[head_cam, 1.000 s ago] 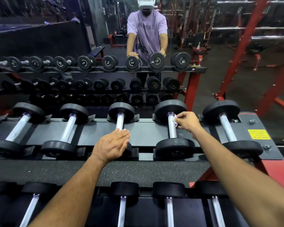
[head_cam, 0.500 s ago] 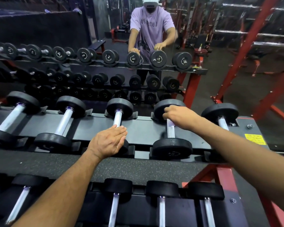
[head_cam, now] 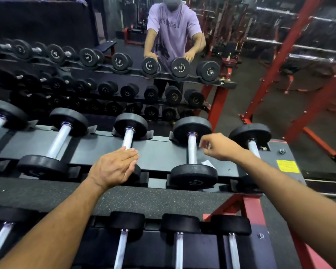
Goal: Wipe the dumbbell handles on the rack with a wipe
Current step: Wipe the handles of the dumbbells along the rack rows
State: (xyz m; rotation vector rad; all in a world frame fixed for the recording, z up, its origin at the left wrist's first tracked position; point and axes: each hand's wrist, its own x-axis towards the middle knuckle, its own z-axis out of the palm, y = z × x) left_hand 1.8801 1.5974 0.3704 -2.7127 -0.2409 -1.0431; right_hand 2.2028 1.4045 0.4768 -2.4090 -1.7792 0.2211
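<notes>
Bright smooth metal dumbbell handles [head_cam: 192, 150], matt black rubbery weight heads [head_cam: 193, 176], dull grey painted steel rack shelf [head_cam: 159, 152], speckled rough black rubber strip [head_cam: 153, 200]

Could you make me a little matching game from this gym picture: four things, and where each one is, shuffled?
1. left hand
2. right hand
3. wipe
4. yellow label

A. lying on the shelf beside a handle
B. stuck at the shelf's right end
C. resting flat on a dumbbell
D. raised beside that handle, holding nothing

Pairs: 1-C, 2-D, 3-A, 4-B.
</notes>
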